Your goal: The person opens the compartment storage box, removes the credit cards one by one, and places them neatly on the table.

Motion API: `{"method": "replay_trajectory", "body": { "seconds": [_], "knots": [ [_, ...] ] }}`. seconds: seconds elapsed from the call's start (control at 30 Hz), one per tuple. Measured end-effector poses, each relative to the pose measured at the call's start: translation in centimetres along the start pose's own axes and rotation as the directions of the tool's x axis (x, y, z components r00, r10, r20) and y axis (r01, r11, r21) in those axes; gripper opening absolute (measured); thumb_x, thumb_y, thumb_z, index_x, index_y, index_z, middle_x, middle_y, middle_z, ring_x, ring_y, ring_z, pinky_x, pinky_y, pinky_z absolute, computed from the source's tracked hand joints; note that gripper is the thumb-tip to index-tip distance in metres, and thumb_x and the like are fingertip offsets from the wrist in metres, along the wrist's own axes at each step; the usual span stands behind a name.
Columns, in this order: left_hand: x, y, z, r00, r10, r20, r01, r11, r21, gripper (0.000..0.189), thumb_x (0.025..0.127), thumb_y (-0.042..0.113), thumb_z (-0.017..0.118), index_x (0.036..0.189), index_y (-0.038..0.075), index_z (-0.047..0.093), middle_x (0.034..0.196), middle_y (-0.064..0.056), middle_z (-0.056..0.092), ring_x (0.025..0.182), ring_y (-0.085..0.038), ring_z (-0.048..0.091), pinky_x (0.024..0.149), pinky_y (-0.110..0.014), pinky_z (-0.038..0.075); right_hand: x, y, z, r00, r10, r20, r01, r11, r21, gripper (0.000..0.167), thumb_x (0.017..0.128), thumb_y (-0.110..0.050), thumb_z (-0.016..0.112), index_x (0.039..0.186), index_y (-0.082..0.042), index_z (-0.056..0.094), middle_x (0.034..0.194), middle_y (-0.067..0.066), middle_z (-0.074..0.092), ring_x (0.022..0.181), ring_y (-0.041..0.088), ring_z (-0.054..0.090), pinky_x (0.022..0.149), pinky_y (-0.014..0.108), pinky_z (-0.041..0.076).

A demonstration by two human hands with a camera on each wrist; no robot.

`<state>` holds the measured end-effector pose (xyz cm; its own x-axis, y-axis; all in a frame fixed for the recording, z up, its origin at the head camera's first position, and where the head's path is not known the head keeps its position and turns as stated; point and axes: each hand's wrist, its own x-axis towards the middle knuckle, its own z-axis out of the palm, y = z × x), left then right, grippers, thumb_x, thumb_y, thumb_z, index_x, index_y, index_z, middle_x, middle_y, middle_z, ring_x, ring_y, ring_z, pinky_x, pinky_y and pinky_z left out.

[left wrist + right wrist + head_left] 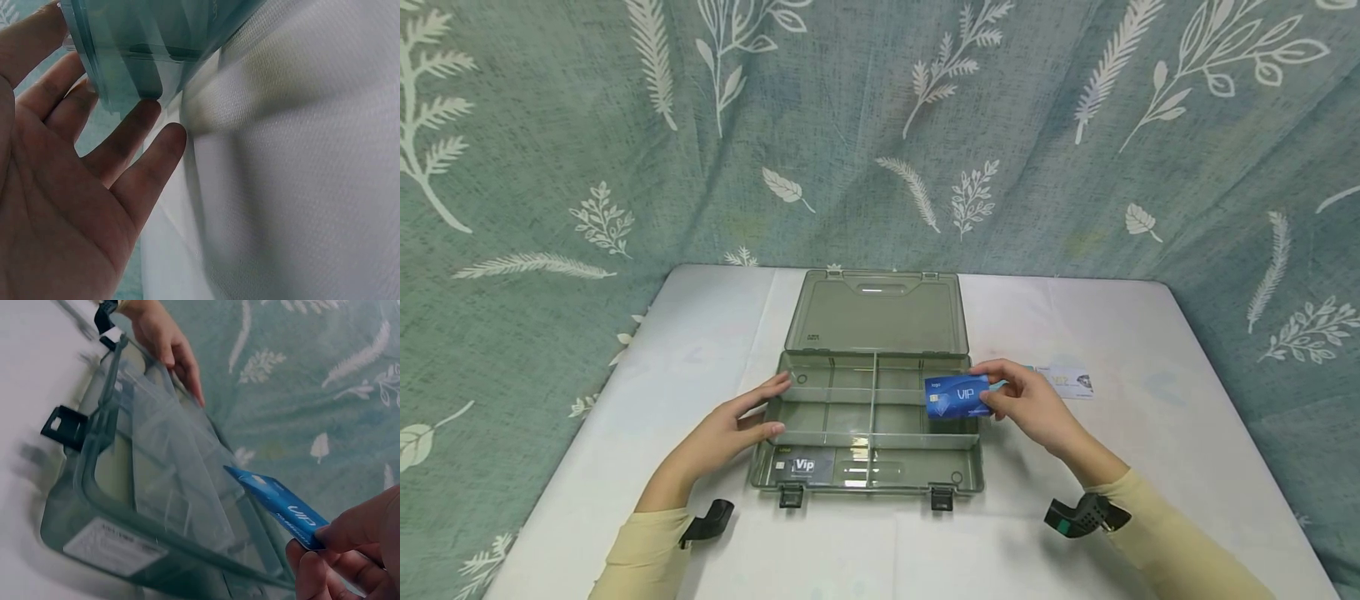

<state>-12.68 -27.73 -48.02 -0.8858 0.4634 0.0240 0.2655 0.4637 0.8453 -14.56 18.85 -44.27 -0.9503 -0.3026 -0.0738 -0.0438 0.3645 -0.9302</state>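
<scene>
A blue VIP card [955, 397] is pinched between the thumb and fingers of my right hand [1028, 402], above the right side of a green see-through divided box [850, 417]. In the right wrist view the blue card [275, 503] tilts over the box's rim. My left hand [730, 432] rests on the left edge of the box, its fingers spread and fairly straight. From the left wrist view, the fingers of that hand [81, 156] touch the box wall [150, 37]. A dark Vip card [803, 467] lies in the front left compartment.
The box lid [880, 312] lies open toward the back. Two dark latches [791, 497] hang at the front. A pale VIP card [1066, 383] lies on the white table [1150, 467] right of the box, partly behind my right hand. A leaf-patterned cloth [850, 125] hangs behind.
</scene>
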Motion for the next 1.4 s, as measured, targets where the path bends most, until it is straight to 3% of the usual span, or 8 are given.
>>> {"method": "replay_trajectory", "body": {
  "seconds": [0.37, 0.5, 0.73, 0.93, 1.2, 1.4],
  "knots": [
    [0.0, 0.0, 0.1, 1.0, 0.001, 0.005, -0.001, 1.0, -0.008, 0.064, 0.099, 0.019, 0.069, 0.155, 0.004, 0.042, 0.168, -0.012, 0.023, 0.152, -0.036, 0.022, 0.118, -0.054, 0.033, -1.6, 1.2, -2.5, 0.996, 0.038, -0.077, -0.038, 0.999, -0.003, 0.036, 0.099, -0.008, 0.066, 0.135, -0.006, 0.062, 0.117, 0.019, 0.059, 0.075, 0.023, 0.057, 0.063, 0.032, 0.055],
    [-0.1, 0.0, 0.1, 1.0, -0.001, 0.002, 0.001, 1.0, -0.002, 0.064, 0.099, 0.019, 0.069, 0.155, 0.004, 0.042, 0.167, -0.012, 0.023, 0.152, -0.036, 0.022, 0.118, -0.053, 0.032, -2.1, 1.7, -3.4, 0.993, 0.054, -0.101, -0.055, 0.998, -0.01, 0.037, 0.101, -0.009, 0.064, 0.137, -0.006, 0.06, 0.118, 0.019, 0.058, 0.077, 0.025, 0.056, 0.063, 0.031, 0.054],
    [-0.1, 0.3, 0.0, 1.0, 0.002, 0.0, -0.002, 1.0, -0.008, 0.064, 0.098, 0.018, 0.069, 0.154, 0.003, 0.042, 0.167, -0.012, 0.023, 0.152, -0.036, 0.022, 0.118, -0.053, 0.032, -2.8, 2.7, -4.4, 0.985, 0.089, -0.144, -0.091, 0.996, -0.008, 0.038, 0.101, -0.008, 0.063, 0.138, -0.005, 0.059, 0.117, 0.018, 0.054, 0.073, 0.016, 0.053, 0.061, 0.031, 0.051],
    [-0.1, 0.3, 0.0, 1.0, 0.001, -0.001, -0.001, 1.0, -0.005, 0.064, 0.099, 0.018, 0.069, 0.154, 0.004, 0.042, 0.167, -0.013, 0.024, 0.152, -0.036, 0.022, 0.118, -0.053, 0.032, -3.3, 3.8, -5.3, 0.978, 0.117, -0.172, -0.117, 0.993, 0.011, 0.04, 0.101, -0.007, 0.061, 0.14, -0.002, 0.057, 0.114, 0.017, 0.051, 0.078, 0.017, 0.053, 0.061, 0.03, 0.051],
    [-0.2, 0.1, 0.0, 1.0, -0.001, -0.006, 0.001, 1.0, -0.005, 0.064, 0.098, 0.018, 0.069, 0.154, 0.004, 0.042, 0.168, -0.011, 0.024, 0.152, -0.037, 0.022, 0.118, -0.053, 0.032, -3.4, 5.3, -5.6, 0.968, 0.175, -0.182, -0.173, 0.985, 0.028, 0.04, 0.099, -0.006, 0.061, 0.139, 0.001, 0.056, 0.114, 0.016, 0.05, 0.078, 0.012, 0.05, 0.06, 0.026, 0.048],
    [-0.1, -0.2, 0.0, 1.0, 0.0, -0.001, 0.0, 1.0, -0.007, 0.064, 0.099, 0.018, 0.069, 0.155, 0.004, 0.042, 0.168, -0.012, 0.023, 0.152, -0.037, 0.022, 0.118, -0.054, 0.032, -3.0, 6.4, -5.0, 0.96, 0.233, -0.157, -0.227, 0.972, 0.056, 0.04, 0.098, -0.005, 0.063, 0.137, 0.0, 0.058, 0.109, 0.013, 0.053, 0.068, 0.013, 0.049, 0.051, 0.025, 0.044]
  ]
}}
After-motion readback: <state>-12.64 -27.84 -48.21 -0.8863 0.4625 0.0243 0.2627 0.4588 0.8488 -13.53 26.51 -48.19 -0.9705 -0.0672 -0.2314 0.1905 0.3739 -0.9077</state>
